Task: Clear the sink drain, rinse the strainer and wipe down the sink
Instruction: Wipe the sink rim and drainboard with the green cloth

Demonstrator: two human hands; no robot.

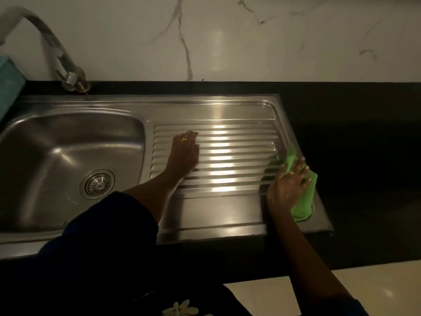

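Now strainer [98,184] in sink [57,137]; right hand [288,185] flat on cloth [304,201], left hand [185,151] perhaps flat.

- A steel sink [205,105] is set into a black surface [355,137], below a white marbled wall [227,37].
- A strainer [98,184] sits in the drain of the basin [57,142] on the left.
- A curved tap [58,53] rises behind the basin.
- The left hand [185,153], wearing a ring [184,139], rests on the ribbed drainboard [230,156] near the basin.
- The right hand [288,184], fingers [301,163] spread, presses flat on a green cloth [304,202] at the drainboard's right edge.
- A teal object [9,87], partly cut off, stands at the left edge.
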